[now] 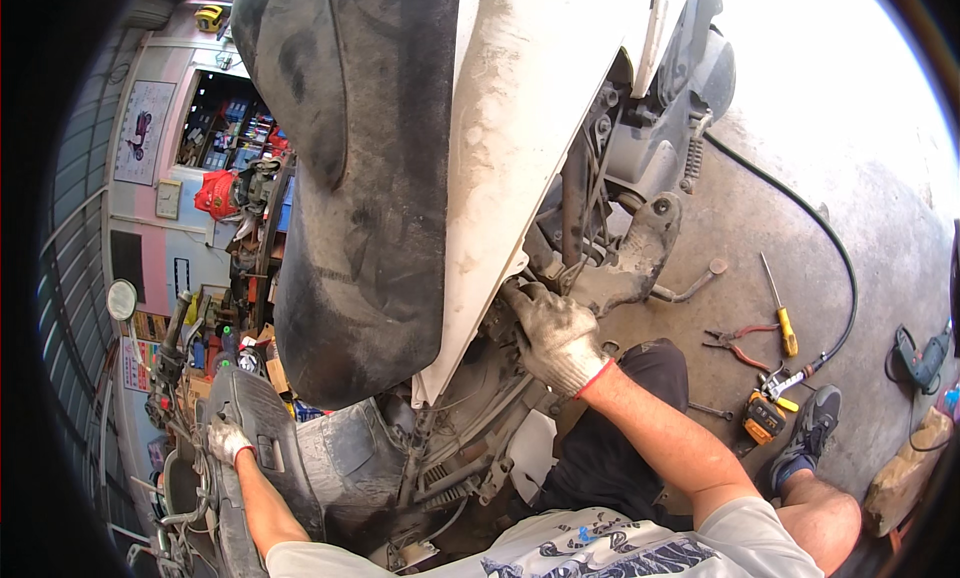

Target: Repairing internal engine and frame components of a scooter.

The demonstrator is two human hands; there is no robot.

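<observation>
The scooter's white plastic panel (520, 128) looks dusty and matt, its black seat (360, 208) scuffed, the cloth gloves (555, 333) dirty.

White scooter panel (520, 128), black seat (360, 178), yellow-handled screwdriver (780, 308) (gloves (555, 333) grey-white).

Head view, steeply down, close

The right hand (556, 335), gloved in soiled white fabric, is seen at the centre of the frame, fingers curled and pressed forward, its bare forearm stretched up from the lower right. The left hand (227, 440), likewise gloved, is placed at the lower left, fingers closed downward, its forearm bent in from the lower edge
</observation>
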